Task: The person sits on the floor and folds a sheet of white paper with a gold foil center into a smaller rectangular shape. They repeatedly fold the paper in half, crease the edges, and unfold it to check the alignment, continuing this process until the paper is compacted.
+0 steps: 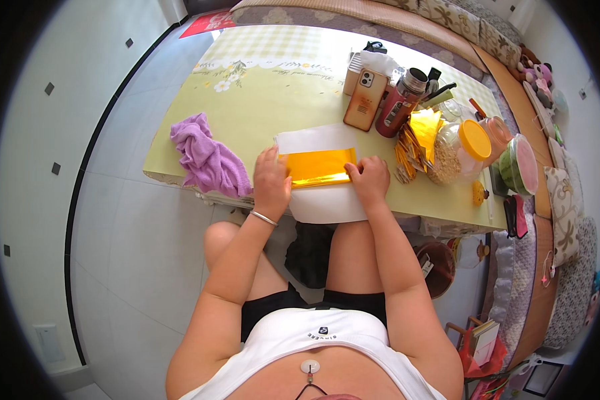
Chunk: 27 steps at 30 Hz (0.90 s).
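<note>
A shiny gold foil sheet (319, 167), seemingly folded into a wide strip, lies on white paper (330, 203) at the table's near edge. At the strip's left end is my left hand (271, 180), its fingers stretched out and slightly blurred, the thumb beside the foil. My right hand (370, 179) pinches the right end, thumb on top and the other fingers bent; their tips are partly hidden. To the right stands a bundle of gold foil pieces (420, 140), some folded. A purple cloth (207, 157) lies crumpled left of my left hand.
Behind my right hand stand a phone (367, 100) propped upright and a dark red bottle (401, 103). Farther right are a yellow-lidded jar (457, 153) and a cut watermelon (519, 165). A bin (437, 270) sits on the floor below the green tablecloth (247, 113).
</note>
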Available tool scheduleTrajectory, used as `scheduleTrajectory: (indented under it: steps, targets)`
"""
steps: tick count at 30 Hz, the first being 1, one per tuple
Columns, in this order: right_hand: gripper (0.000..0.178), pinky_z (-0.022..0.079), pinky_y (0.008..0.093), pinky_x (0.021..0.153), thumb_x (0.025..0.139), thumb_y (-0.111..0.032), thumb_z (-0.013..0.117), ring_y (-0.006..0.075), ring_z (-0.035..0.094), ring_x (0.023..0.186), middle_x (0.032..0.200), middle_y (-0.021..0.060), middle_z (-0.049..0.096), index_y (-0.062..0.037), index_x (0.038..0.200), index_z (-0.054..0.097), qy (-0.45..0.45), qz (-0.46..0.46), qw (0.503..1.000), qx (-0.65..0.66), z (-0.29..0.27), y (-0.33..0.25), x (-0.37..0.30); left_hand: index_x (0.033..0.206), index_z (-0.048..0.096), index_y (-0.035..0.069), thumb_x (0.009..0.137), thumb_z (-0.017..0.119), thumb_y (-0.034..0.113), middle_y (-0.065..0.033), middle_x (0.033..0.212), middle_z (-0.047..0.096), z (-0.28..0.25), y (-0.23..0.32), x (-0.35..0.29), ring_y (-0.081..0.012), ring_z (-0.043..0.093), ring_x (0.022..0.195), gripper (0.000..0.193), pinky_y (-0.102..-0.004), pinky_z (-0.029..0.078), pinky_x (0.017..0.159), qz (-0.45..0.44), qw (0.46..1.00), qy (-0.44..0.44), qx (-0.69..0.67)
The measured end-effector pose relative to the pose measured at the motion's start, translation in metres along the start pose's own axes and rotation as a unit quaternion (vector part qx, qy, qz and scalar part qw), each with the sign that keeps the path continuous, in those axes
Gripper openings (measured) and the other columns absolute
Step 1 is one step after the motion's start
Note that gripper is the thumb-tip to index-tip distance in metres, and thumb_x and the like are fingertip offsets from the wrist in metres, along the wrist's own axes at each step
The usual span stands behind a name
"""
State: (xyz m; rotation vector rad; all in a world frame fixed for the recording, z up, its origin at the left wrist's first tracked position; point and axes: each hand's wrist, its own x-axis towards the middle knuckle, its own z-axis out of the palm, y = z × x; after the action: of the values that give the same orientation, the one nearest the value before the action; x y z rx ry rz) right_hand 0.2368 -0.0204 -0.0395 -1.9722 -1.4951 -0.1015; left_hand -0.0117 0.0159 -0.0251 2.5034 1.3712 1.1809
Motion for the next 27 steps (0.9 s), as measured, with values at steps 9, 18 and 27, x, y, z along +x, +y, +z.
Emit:
scheduleTrajectory:
  steps: [9, 18, 27]
  targets:
    - [0.056, 0.040, 0.0449, 0.105, 0.082, -0.035, 0.075, 0.0326, 0.053, 0.123, 0.129, 0.0177, 0.059, -0.0020, 0.124, 0.059, 0.035, -0.173, 0.971, -0.159, 0.001, -0.015, 0.000, 0.142, 0.055, 0.014, 0.088, 0.064, 0.031, -0.0183, 0.156, 0.039, 0.000, -0.009, 0.003, -0.0365, 0.034, 0.146, 0.058, -0.0475, 0.028, 0.119, 0.162, 0.945, -0.281, -0.034]
    - [0.089, 0.016, 0.0423, 0.124, 0.093, -0.062, 0.051, 0.0284, 0.019, 0.153, 0.163, 0.0165, 0.025, -0.0029, 0.156, 0.029, -0.261, -0.220, 0.935, -0.093, -0.027, 0.007, -0.045, 0.159, 0.025, 0.018, 0.084, 0.055, 0.072, -0.0141, 0.167, 0.015, -0.030, -0.014, -0.024, -0.0334, 0.014, 0.154, 0.098, -0.0621, 0.011, 0.119, 0.131, 0.921, -0.342, 0.135]
    - [0.050, 0.055, 0.0402, 0.082, 0.091, -0.007, 0.063, 0.0298, 0.069, 0.089, 0.103, 0.0180, 0.069, 0.0041, 0.137, 0.051, -0.143, 0.001, 0.954, 0.265, -0.038, -0.007, -0.012, 0.114, 0.065, 0.002, 0.078, 0.078, 0.020, -0.0188, 0.113, 0.064, -0.009, -0.050, 0.032, -0.0367, 0.057, 0.110, 0.043, -0.0434, 0.046, 0.099, -0.020, 0.995, -0.098, -0.029]
